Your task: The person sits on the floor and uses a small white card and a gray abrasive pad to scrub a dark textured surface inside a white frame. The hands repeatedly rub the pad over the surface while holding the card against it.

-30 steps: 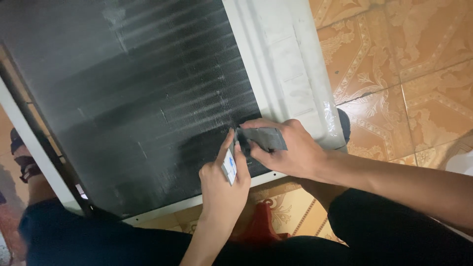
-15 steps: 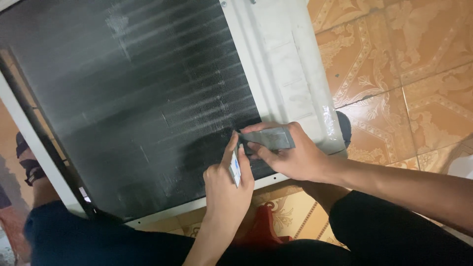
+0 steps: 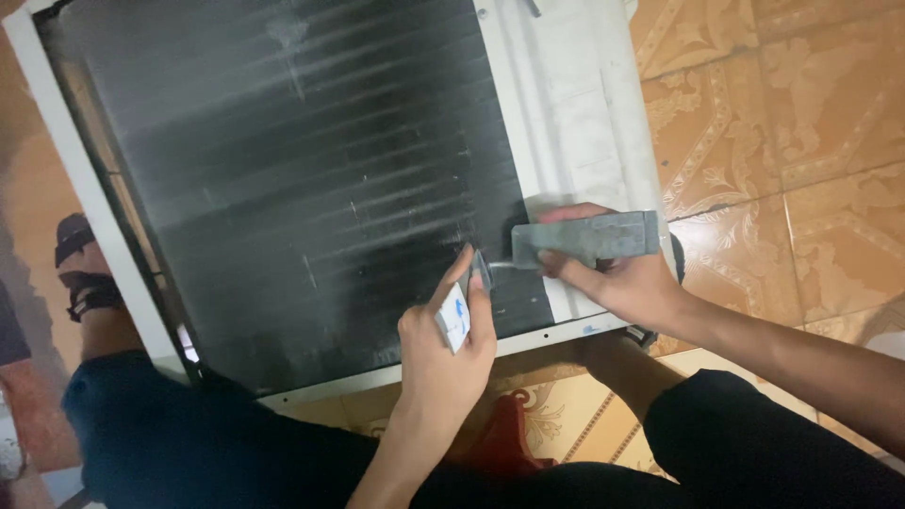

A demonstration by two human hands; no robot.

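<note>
A grey flat tool (image 3: 586,238) was gripped by the right hand (image 3: 617,275); a small white card (image 3: 454,319) was pinched by the left hand (image 3: 448,353), against the dark finned coil (image 3: 302,179).

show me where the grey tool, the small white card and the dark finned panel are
grey tool (image 3: 589,238): head view, middle of its flat grey body, in the right hand (image 3: 622,283).
small white card (image 3: 454,322): head view, its face, in the left hand (image 3: 443,349).
dark finned panel (image 3: 283,170): head view, bare fins.

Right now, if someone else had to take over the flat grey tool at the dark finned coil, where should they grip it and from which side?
Probably the grey tool's wide flat handle end, coming from the tiled-floor side. The right hand already wraps it there, and its narrow tip points at the finned coil, close by the left hand, which holds a small white piece.
</note>
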